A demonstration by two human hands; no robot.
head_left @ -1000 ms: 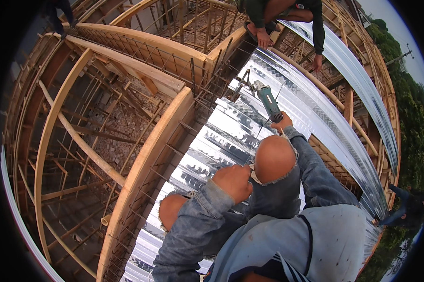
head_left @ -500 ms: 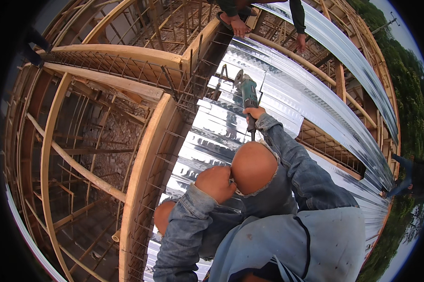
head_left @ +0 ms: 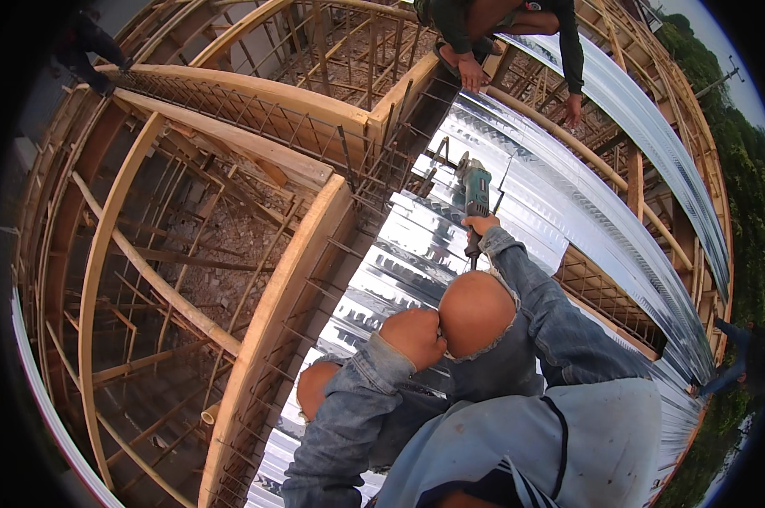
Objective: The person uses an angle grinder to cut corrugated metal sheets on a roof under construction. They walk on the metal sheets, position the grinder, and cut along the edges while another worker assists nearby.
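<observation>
Right hand [head_left: 481, 224] gripped an angle grinder [head_left: 477, 188] behind its disc [head_left: 462, 165], likely for clearance, while left hand [head_left: 413, 337] curled beside a knee [head_left: 477, 313].

Daylight glares white off the ribbed metal sheets [head_left: 560, 199], while fisheye distortion bows edges near blackened corners.

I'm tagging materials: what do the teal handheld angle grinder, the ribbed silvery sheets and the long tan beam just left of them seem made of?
Teal handheld angle grinder: housing probably satin moulded plastic, from its even colour.
Ribbed silvery sheets: bright metal, perhaps galvanised, given the mirror-like glare.
Long tan beam: likely bare sawn wood, from its matte, uneven tone.
</observation>
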